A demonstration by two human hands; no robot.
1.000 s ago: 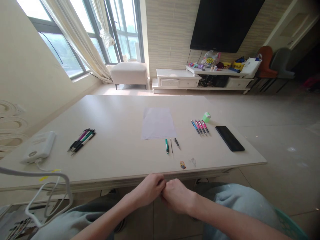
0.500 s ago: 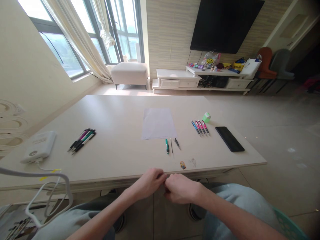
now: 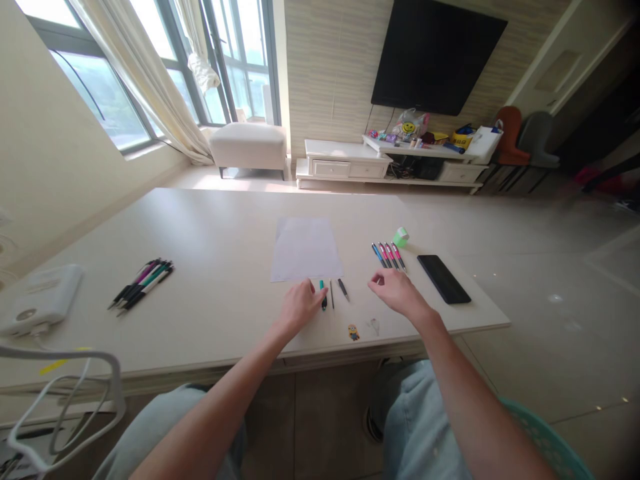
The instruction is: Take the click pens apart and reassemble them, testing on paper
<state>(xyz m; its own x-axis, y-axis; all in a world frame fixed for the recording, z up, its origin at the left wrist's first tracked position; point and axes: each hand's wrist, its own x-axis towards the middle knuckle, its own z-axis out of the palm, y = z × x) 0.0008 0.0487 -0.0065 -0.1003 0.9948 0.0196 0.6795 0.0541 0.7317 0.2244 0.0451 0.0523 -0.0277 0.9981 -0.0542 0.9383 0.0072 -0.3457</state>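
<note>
My left hand (image 3: 300,307) rests over the table with its fingertips at a green pen part (image 3: 323,293); its fingers are loosely curled and hold nothing I can see. A thin refill (image 3: 331,294) and a dark pen piece (image 3: 343,288) lie just right of it. My right hand (image 3: 395,291) hovers above the table with fingers apart, between the dark piece and a row of several pens (image 3: 389,255). A white sheet of paper (image 3: 305,248) lies beyond the left hand.
A black phone (image 3: 444,279) and a green tape roll (image 3: 401,237) lie right of the pen row. Another bundle of pens (image 3: 141,284) and a white power bank (image 3: 37,301) sit at the left. A small minion sticker (image 3: 353,331) is near the table's front edge (image 3: 350,352).
Both hands left the table's front edge, where they were together, and moved forward and apart over the table. The left reached the green pen part; the right opened near the pen row.
</note>
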